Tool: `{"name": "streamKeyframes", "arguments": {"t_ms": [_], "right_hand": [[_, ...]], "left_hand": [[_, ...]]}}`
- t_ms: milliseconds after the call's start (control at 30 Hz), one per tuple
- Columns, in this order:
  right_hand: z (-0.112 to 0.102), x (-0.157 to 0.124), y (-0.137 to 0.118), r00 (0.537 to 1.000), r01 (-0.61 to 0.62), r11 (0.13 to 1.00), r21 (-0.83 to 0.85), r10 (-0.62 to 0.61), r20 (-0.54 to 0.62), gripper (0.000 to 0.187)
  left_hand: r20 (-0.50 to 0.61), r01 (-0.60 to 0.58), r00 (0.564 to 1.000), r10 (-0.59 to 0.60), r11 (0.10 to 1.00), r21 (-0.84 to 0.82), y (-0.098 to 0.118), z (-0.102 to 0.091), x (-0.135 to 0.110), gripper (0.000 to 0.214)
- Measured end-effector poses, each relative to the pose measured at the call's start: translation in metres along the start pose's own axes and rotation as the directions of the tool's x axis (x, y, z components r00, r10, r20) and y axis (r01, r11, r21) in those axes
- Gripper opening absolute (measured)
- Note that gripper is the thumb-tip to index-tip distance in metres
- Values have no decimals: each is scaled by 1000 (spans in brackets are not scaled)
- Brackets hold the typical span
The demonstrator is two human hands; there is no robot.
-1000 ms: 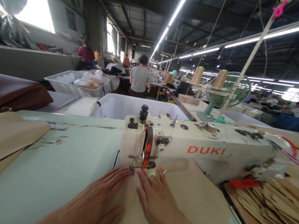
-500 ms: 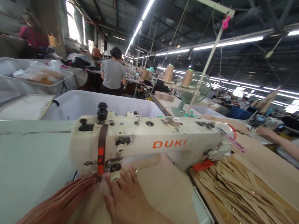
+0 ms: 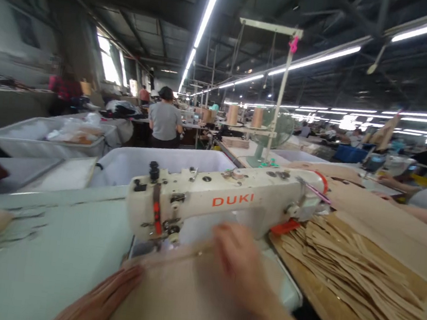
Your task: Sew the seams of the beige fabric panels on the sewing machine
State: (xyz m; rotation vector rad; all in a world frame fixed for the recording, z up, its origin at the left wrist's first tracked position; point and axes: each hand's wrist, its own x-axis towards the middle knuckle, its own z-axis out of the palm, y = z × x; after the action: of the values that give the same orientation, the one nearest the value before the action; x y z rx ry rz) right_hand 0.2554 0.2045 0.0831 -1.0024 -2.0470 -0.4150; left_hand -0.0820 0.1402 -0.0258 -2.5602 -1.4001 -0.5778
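Note:
A cream sewing machine (image 3: 232,201) marked DUKI stands on the pale green table (image 3: 54,254). A tan sheet of material (image 3: 181,296) lies in front of its needle. My left hand (image 3: 103,299) lies flat on the sheet's left edge, fingers stretched out. My right hand (image 3: 238,259) hovers over the sheet's right part, just under the machine arm. It is smeared by motion, so its fingers cannot be read. Nothing shows in either hand.
A pile of tan cut strips (image 3: 356,266) lies on a wooden board right of the machine. White bins (image 3: 166,162) stand behind the table, a thread stand (image 3: 279,100) and a fan (image 3: 275,128) further back. Another person's arm (image 3: 420,214) rests at the right. A person in grey (image 3: 165,120) stands beyond.
My right hand has left the needle area and swung to the right, blurred. My left hand has slid back toward me along the sheet. The view has turned right and pulled back.

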Motion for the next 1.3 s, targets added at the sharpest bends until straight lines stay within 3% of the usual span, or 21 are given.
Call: {"name": "streamKeyframes", "arguments": {"t_ms": [67,100,167,200,267,333,400,500,600,667,733,800,867,1000,1300], "right_hand": [[-49,6,50,967,-189,981,-48,178,-181,32],[-66,9,80,932,-292,944,-151,245,-268,39],[-83,14,141,890,-417,864,-283,325,-321,49],[-83,15,167,871,-475,820,-320,386,-303,53],[-77,18,206,810,-579,725,-373,566,-156,65],[-71,20,227,768,-608,697,-380,638,-58,62],[-71,21,232,776,-596,715,-365,629,-35,52],[-81,17,205,790,-585,709,-395,607,-81,49],[-77,0,132,806,-554,706,-441,587,-73,52],[-55,-17,65,851,-459,845,-274,507,137,49],[-22,-36,-2,888,-323,946,-9,307,342,44],[13,-49,-55,875,-245,955,168,143,463,31],[39,-55,-88,823,-250,945,213,91,560,19],[62,-49,-109,776,-287,947,146,141,614,11],[68,-40,-116,761,-337,924,179,155,630,13]], "left_hand": [[115,50,992,-46,998,-40,15,-24,-9,71],[135,123,985,-111,989,-85,22,-33,-9,60],[128,262,962,-243,952,-159,32,-45,-3,37],[119,288,955,-271,944,-163,34,-47,1,30],[107,303,951,-288,940,-159,36,-44,9,24],[109,286,956,-271,946,-151,35,-38,14,24],[110,270,960,-256,952,-142,34,-32,18,26],[113,248,965,-235,961,-121,34,-27,20,29],[110,213,973,-202,971,-106,36,-26,21,27],[102,214,974,-204,972,-98,38,-27,21,25],[96,238,969,-229,966,-98,40,-28,21,23],[95,265,962,-255,958,-111,43,-31,21,20],[92,285,957,-274,950,-131,45,-34,21,18],[72,302,953,-294,940,-161,48,-38,21,19],[-46,264,960,-275,949,-171,48,-32,18,16]]}}
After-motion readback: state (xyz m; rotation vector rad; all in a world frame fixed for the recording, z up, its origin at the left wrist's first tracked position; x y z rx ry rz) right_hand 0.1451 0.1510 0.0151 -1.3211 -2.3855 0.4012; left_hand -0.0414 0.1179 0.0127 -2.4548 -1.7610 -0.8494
